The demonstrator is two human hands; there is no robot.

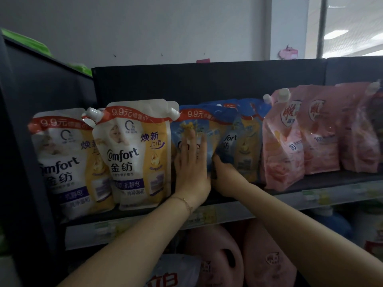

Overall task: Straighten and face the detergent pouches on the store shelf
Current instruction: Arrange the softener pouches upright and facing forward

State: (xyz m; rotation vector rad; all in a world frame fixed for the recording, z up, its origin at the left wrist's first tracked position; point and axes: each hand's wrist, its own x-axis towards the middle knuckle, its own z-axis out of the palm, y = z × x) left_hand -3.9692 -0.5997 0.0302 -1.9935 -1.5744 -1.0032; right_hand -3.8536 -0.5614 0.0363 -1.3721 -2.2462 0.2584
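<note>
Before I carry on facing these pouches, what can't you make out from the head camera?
Front blue pouch: logo covered by the left hand, head view.
Right hand: fingertips tucked between the blue pouches, grip unclear.
Rear blue pouches: mostly hidden behind the front ones.
Shelf-edge price labels: blurred, unreadable.
Pink jugs below: dim and blurred, labels unreadable.

pink jugs (pixel 267 266) below | green packs (pixel 24 41) upper left | grey wall (pixel 145 27) | window (pixel 352 27)
</note>
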